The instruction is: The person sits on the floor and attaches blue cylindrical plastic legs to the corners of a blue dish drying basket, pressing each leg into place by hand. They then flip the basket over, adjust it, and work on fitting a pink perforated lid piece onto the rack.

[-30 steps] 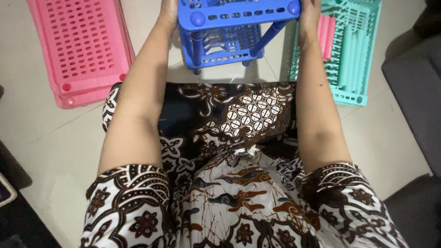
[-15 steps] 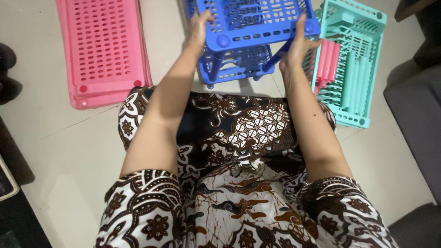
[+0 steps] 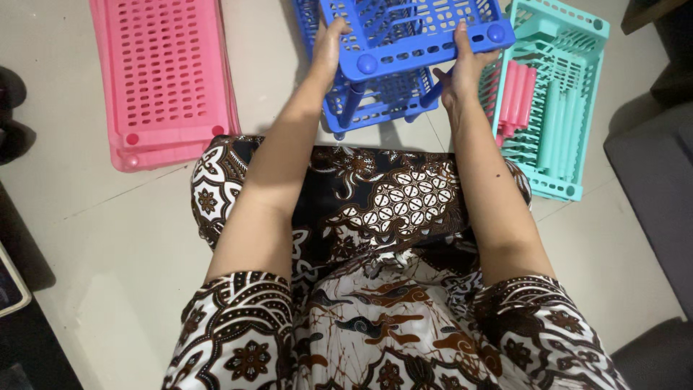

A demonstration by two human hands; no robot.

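A left hand (image 3: pixel 328 50) and right hand (image 3: pixel 462 72) are gripping opposite edges of a blue perforated plastic shelf tray (image 3: pixel 415 32), holding it over a blue rack base (image 3: pixel 375 101) on the floor. It looks light, rigid and easiest held by its rims.

Both bare forearms reach away from the body, running nearly side by side from patterned short sleeves at the near edge toward the far side of the scene. The left hand (image 3: pixel 328 47) is at far left, its palm turned inward to the right, fingers (image 3: pixel 338 29) curled closed in a grip, thumb tucked below. The right hand (image 3: pixel 462 68) mirrors it at far right, palm facing left, fingers wrapped over and the wrist bent slightly inward.
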